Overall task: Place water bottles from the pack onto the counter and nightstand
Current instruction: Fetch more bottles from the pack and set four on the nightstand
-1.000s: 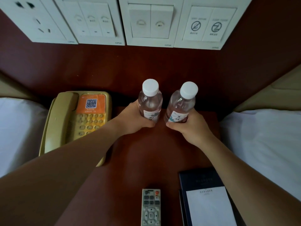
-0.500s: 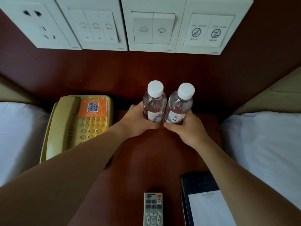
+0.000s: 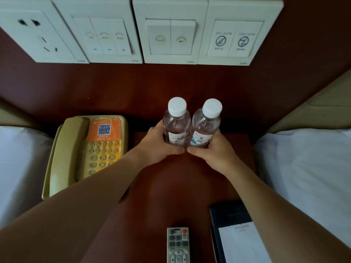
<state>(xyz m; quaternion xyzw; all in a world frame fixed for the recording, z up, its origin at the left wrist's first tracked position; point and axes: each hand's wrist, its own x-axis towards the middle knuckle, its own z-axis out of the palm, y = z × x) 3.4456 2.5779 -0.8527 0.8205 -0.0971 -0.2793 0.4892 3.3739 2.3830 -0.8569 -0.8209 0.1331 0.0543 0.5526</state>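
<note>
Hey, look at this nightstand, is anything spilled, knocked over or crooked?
Nothing stands out. Both capped bottles, left bottle and right bottle, are upright side by side, one in each hand. The phone, remote and notepad lie flat on the nightstand; no spill shows.

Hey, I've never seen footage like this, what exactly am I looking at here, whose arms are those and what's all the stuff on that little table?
There is no machine here. A camera worn on a person's head looks down at their own two bare arms.

The left hand has its grip closed around one clear plastic water bottle with a white cap. The right hand holds a matching second bottle. The bottles stand side by side at the back of a dark red-brown wooden nightstand.

Also on it are a beige push-button telephone with an orange sticker, a grey remote control and a dark folder with a white notepad. White wall switch panels sit above, and white bedding lies on either side.
</note>
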